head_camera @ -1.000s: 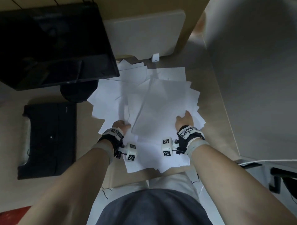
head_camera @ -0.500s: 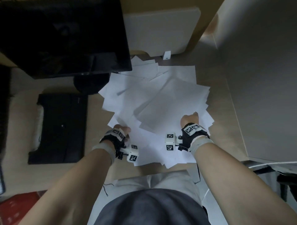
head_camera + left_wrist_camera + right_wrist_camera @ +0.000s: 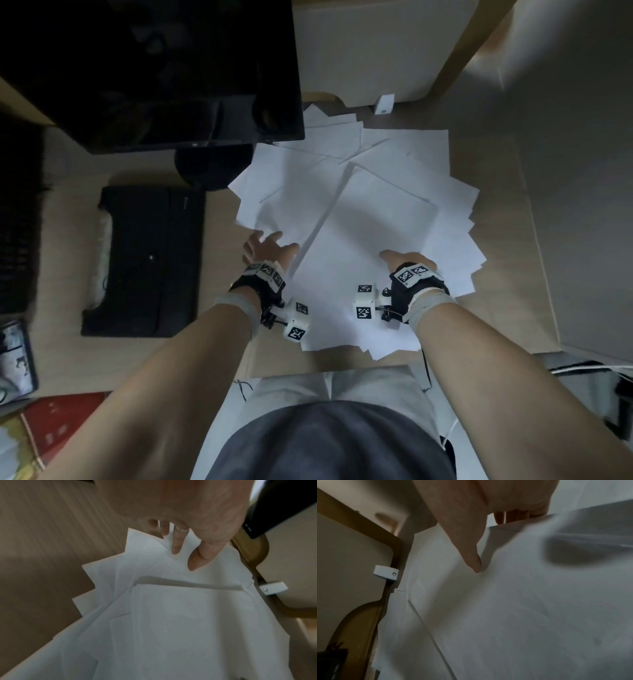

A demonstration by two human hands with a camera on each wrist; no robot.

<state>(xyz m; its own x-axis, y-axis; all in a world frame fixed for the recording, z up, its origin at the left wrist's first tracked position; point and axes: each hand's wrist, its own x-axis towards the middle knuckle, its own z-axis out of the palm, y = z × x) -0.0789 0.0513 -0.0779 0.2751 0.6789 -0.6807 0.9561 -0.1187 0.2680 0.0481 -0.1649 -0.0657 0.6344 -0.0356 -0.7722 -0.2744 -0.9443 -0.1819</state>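
Several white sheets (image 3: 442, 161) lie fanned out over the wooden desk (image 3: 507, 308). On top of them lies a neater stack of paper (image 3: 370, 233), (image 3: 188, 615), (image 3: 522, 601). My right hand (image 3: 404, 258) grips the stack's near right edge: the thumb (image 3: 471, 553) lies on top and the fingers (image 3: 511, 517) curl under the edge, which is lifted a little. My left hand (image 3: 267, 246) is open at the stack's left side. Its fingers (image 3: 176, 545) are straight and spread, with the tips at the loose sheets (image 3: 120, 574) beside the stack.
A black monitor (image 3: 154, 68) on a round base (image 3: 212, 168) overhangs the far left. A flat black device (image 3: 147, 260) lies left of the papers. A white panel (image 3: 370, 48) with a small white bracket (image 3: 383, 104) stands behind. A grey partition (image 3: 582, 171) bounds the right.
My left hand has let go of the papers' near left edge, opened and reached forward. The top stack has turned and lies squarer. My right hand keeps its hold.
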